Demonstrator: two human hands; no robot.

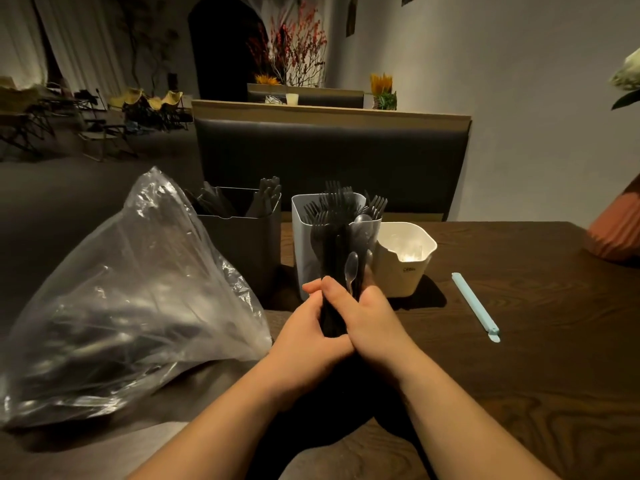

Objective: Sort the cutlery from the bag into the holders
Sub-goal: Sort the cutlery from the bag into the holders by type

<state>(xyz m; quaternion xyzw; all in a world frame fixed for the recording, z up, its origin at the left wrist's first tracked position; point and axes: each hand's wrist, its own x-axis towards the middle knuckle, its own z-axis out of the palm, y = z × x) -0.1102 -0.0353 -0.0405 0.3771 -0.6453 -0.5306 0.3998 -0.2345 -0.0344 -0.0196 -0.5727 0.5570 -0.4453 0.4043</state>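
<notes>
Near left on the counter: plastic bag, dark cutlery inside. Centre: left hand and right hand both grip an upright cutlery bundle of black forks and clear spoons. Judged mid-sort; next, split spoons out, forks into the fork holder behind.

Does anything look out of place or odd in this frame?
Yes: one clear plastic spoon sits among the bundle of black plastic forks that the left hand and right hand grip together, in front of the pale grey holder of forks. It differs in type and colour from the rest.
</notes>
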